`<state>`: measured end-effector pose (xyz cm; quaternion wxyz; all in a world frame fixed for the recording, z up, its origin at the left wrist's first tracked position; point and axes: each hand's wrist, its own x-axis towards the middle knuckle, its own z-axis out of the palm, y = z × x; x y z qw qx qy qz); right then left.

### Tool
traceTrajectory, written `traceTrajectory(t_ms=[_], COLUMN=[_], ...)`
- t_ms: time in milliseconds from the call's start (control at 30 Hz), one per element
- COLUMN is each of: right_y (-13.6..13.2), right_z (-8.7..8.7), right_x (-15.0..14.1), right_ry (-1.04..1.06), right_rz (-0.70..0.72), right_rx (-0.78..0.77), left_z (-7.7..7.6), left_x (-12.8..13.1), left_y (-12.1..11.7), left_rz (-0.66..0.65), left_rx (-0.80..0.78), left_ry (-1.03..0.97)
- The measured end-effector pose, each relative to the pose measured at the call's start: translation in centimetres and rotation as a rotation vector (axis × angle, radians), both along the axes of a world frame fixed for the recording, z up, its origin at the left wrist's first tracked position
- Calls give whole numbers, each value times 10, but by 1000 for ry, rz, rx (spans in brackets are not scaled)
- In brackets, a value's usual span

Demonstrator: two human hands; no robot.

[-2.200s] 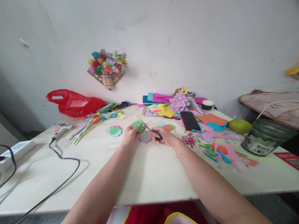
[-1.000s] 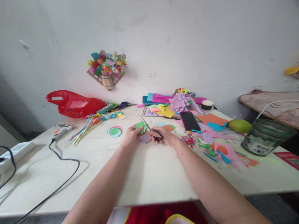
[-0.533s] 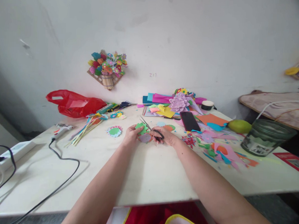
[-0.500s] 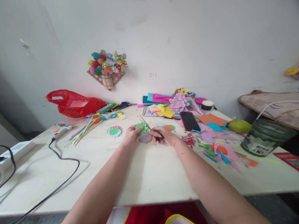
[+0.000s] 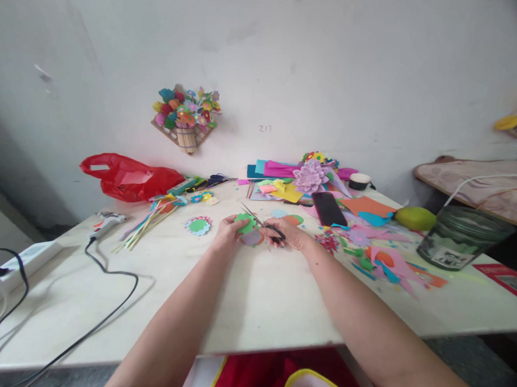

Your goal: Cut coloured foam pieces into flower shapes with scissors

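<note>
Between thumb and fingers, my left hand (image 5: pixel 226 233) pinches a green scalloped paper or foam piece (image 5: pixel 245 222). My right hand (image 5: pixel 290 234) is closed around the black handles of a pair of scissors (image 5: pixel 276 232). Their blades point up and left, touching or nearly touching the green piece's right edge. Below it on the table lies a purple disc (image 5: pixel 252 238) with orange beside it. To the left rests a layered scalloped flower (image 5: pixel 198 226) with a green centre. Pale blue and orange cut pieces (image 5: pixel 292 219) lie just behind my right hand.
Colourful scraps (image 5: pixel 390 260), a phone (image 5: pixel 328 209) and a glass jar (image 5: pixel 452 237) stand to the right. At the back left are a red plastic bag (image 5: pixel 132 180) and thin sticks (image 5: pixel 151 225). A corded glue gun (image 5: pixel 106 226) and a power strip (image 5: pixel 21 266) lie left.
Both hands stay nearly in place. The green piece and the scissor blades have shifted only slightly against each other.
</note>
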<state>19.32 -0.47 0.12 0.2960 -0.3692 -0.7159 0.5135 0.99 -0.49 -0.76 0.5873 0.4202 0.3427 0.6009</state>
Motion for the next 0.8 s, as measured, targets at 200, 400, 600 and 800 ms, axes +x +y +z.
traceTrajectory(t_ms=[200, 400, 600, 800], right_y=[0, -1, -1, 0], right_z=[0, 3, 2, 1], right_x=[1, 0, 1, 0], right_ry=[-6, -33, -21, -18], right_rz=[12, -3, 4, -3], right_rx=[9, 0, -8, -21], left_z=[-3, -2, -1, -1], left_x=[-1, -1, -1, -2], left_y=[2, 2, 1, 1], left_rz=[-6, -6, 7, -3], left_rx=[24, 11, 6, 4], left_ry=[25, 32, 21, -5])
